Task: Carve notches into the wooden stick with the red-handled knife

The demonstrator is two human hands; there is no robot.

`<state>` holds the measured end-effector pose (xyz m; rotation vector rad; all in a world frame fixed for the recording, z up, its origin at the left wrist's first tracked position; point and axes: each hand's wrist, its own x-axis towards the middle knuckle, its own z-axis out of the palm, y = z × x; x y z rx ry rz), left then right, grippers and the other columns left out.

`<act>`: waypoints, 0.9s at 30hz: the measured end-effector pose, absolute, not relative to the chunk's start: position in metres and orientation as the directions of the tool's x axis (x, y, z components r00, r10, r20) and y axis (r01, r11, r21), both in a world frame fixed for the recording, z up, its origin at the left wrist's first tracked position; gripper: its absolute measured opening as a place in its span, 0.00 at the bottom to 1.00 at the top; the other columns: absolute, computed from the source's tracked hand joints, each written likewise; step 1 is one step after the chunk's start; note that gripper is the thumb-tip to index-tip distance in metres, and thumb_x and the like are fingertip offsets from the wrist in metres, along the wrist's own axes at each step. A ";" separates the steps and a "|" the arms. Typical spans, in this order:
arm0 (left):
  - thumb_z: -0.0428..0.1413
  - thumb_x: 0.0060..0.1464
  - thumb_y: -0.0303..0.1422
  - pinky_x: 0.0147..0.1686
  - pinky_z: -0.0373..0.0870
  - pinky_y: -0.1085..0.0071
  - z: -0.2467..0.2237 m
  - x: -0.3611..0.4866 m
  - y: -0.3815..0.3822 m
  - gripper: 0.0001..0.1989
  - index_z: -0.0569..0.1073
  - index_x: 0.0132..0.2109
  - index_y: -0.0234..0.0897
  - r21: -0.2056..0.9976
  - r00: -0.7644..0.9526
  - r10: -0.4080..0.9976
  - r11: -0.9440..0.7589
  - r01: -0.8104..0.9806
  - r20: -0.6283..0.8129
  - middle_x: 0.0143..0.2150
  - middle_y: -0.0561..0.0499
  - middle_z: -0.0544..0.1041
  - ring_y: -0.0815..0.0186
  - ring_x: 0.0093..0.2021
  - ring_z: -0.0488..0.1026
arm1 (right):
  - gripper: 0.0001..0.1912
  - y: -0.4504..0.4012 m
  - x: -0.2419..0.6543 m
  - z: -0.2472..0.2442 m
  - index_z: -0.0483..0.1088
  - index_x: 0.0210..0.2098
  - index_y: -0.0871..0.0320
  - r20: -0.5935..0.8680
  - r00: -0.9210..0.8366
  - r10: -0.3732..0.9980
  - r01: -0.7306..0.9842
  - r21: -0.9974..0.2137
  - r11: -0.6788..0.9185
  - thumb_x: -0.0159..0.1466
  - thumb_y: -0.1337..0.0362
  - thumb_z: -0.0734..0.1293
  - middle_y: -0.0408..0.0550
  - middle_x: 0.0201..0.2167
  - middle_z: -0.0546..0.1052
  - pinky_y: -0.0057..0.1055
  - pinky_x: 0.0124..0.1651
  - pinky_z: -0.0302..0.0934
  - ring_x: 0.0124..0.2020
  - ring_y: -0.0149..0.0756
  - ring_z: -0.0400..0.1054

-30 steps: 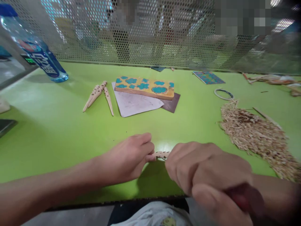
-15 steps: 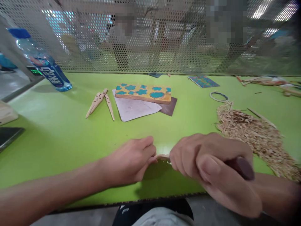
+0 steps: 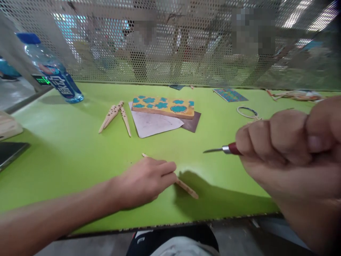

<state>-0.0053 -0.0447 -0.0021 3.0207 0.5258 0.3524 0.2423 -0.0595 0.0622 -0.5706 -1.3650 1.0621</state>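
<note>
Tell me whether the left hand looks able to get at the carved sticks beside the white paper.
Probably yes: nothing visible stands between the left hand and the carved sticks. Its grip is on a thin wooden stick, though, so it may not be free.

Worktop (image 3: pixel 80 153): screen (image 3: pixel 165 67) along its far edge.
Bottle (image 3: pixel 57 76): far left, before the screen.
Left edge: chunk (image 3: pixel 9 126); slab (image 3: pixel 12 153) in front of it.
Loose sticks (image 3: pixel 125 121): left of the paper (image 3: pixel 157 125).
Block (image 3: pixel 162 111): far middle, across paper and small sheet (image 3: pixel 195 122); sheet juts out right.
Card (image 3: pixel 231 95): right of block, behind ring (image 3: pixel 247 112).
Left hand (image 3: pixel 147 177): near middle, over a stick (image 3: pixel 186 188), ends showing far-left and near-right.
Right hand (image 3: pixel 282 142): right side, above worktop; tool (image 3: pixel 233 148) in it, tip pointing left.
</note>
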 end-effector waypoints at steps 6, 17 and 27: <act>0.47 0.63 0.18 0.46 0.68 0.69 0.004 -0.012 -0.036 0.14 0.75 0.42 0.36 0.410 0.896 0.385 -0.870 0.273 0.220 0.46 0.44 0.78 0.63 0.45 0.74 | 0.21 -0.046 0.222 0.050 0.62 0.15 0.56 0.519 0.095 0.850 -0.330 -0.789 0.518 0.62 0.66 0.69 0.39 0.10 0.56 0.33 0.17 0.43 0.12 0.27 0.48; 0.50 0.68 0.47 0.47 0.66 0.64 0.015 0.012 -0.070 0.18 0.76 0.54 0.42 0.348 0.918 0.396 -0.856 0.383 -0.037 0.49 0.44 0.73 0.58 0.47 0.70 | 0.23 -0.053 0.213 0.049 0.60 0.14 0.56 0.532 0.040 0.846 -0.278 -0.807 0.521 0.61 0.64 0.73 0.39 0.11 0.57 0.33 0.19 0.45 0.13 0.26 0.50; 0.56 0.64 0.39 0.36 0.63 0.66 0.001 -0.003 -0.059 0.10 0.72 0.40 0.36 0.360 0.720 0.686 -0.701 0.616 0.106 0.37 0.49 0.73 0.63 0.36 0.68 | 0.25 -0.056 0.207 0.044 0.56 0.17 0.54 0.397 -0.262 0.880 -0.418 -0.868 0.267 0.64 0.60 0.70 0.34 0.10 0.54 0.31 0.18 0.47 0.12 0.26 0.48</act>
